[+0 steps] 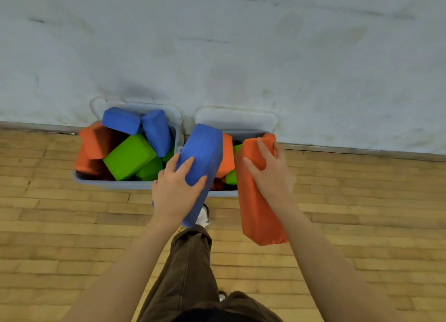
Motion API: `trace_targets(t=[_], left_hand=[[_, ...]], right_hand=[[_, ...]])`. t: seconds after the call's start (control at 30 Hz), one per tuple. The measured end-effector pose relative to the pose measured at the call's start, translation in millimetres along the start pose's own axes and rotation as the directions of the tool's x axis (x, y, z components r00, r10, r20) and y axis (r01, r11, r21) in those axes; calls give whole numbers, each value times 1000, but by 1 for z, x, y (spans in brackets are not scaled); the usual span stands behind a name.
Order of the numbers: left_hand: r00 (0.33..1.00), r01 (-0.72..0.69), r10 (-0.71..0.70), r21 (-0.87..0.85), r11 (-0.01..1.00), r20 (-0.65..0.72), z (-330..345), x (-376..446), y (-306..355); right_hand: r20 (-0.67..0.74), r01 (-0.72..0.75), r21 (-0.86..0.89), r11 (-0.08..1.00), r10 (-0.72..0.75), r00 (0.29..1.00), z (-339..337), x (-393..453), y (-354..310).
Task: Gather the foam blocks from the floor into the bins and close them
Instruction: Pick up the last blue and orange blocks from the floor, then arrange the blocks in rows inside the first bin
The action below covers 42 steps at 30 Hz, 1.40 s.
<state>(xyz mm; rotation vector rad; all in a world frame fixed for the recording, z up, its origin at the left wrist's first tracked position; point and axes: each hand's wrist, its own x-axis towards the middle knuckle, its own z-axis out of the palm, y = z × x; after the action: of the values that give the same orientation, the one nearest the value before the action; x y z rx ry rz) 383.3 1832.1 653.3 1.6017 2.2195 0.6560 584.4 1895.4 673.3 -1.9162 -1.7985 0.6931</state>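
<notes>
Two grey bins stand side by side against the wall. The left bin (113,183) is heaped with orange, blue and green foam blocks. The right bin (223,193) holds orange and green blocks, and its lid (236,119) leans open against the wall behind it. My left hand (175,189) grips a long blue foam block (205,152) above the gap between the bins. My right hand (270,172) grips a long orange foam block (255,210) over the right bin's near right corner.
A white wall (241,44) rises directly behind the bins. Wooden floor (60,225) spreads to either side. My brown trouser legs (190,268) and a white shoe (202,215) stand just in front of the right bin.
</notes>
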Motion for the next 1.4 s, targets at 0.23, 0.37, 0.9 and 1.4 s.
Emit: trace_targets(t=[0.23, 0.37, 0.9, 1.4], left_hand=[[999, -6, 4, 71, 997, 39, 34, 147, -6], [997, -3, -4, 87, 996, 74, 77, 198, -12], [913, -344, 394, 323, 882, -104, 373, 296, -146], [943, -328, 332, 221, 918, 21, 427, 266, -148]], right_hand=[[3, -48, -39, 998, 48, 999, 46, 138, -21], [-6, -87, -35, 996, 87, 996, 75, 189, -7], [-223, 4, 320, 947, 71, 972, 305, 305, 194], [-45, 292, 115, 950, -288, 956, 298, 263, 255]])
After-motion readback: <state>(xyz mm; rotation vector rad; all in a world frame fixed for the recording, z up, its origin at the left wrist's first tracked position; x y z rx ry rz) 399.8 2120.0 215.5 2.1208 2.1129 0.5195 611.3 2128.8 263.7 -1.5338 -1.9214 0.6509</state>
